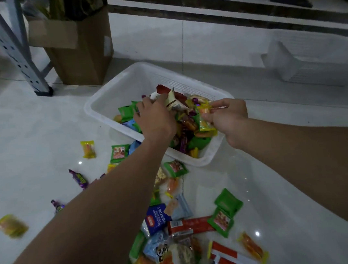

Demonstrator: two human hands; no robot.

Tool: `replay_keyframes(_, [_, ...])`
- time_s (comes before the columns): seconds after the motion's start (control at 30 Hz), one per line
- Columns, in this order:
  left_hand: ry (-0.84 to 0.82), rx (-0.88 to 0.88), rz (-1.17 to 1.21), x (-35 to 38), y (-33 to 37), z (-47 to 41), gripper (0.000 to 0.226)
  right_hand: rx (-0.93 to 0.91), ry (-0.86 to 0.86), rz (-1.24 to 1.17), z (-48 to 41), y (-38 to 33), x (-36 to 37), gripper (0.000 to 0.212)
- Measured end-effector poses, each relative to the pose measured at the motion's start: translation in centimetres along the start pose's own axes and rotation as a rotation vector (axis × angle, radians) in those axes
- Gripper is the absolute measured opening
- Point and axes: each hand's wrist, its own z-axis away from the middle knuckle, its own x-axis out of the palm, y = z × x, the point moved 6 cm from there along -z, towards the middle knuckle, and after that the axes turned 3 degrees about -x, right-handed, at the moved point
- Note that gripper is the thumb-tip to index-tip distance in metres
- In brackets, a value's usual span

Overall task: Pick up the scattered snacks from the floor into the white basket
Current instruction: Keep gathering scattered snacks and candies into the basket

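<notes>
Reaching over the near rim of the white basket (111, 84) with both hands: left hand (155, 121) curled round a brown-and-white packet (173, 102) above the heap inside, right hand (229, 118) pinching a yellow-green packet (204, 116) near the right wall. Already about half filled with mixed wrappers; thin plastic walls with fine slots, rounded corners. Open floor (30, 128) to the left of the basket and to its right, glossy pale tile with small light spots and one dark stripe (221, 14) across the far side. Still scattered in front of the basket and under the arms: green packets (222, 221), a long red stick pack (190, 225), a blue packet (156, 218); further left, apart from each other, a purple candy (79, 178) and a yellow packet (88, 149). Behind the basket on the left, a cardboard box (82, 49) beside a perforated metal leg (18, 51). At far right, a pale mesh container (314, 54), blurred.
</notes>
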Motion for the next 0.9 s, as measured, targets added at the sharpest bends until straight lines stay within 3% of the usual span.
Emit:
replay_keyframes(0.27, [-0.002, 0.02, -0.013, 0.0, -0.9, -3.6, 0.054, -0.015, -0.089, 0.04, -3.4, -0.2, 4.5, 0.03])
replay_keyframes(0.47, [-0.076, -0.171, -0.059, 0.5, -1.9, -6.9, 0.045, -0.05, -0.106, 0.09, -6.4, 0.0, 6.7, 0.024])
replay_keyframes(0.73, [-0.026, -0.06, -0.098, 0.7, -2.8, -5.3, 0.056, -0.142, -0.177, 0.055, -7.4, -1.0, 7.1, 0.03])
replay_keyframes(0.9, [-0.036, -0.049, -0.086, -0.6, -3.7, -3.5, 0.063, -0.326, -0.2, 0.272, -6.3, -0.9, 5.8, 0.039])
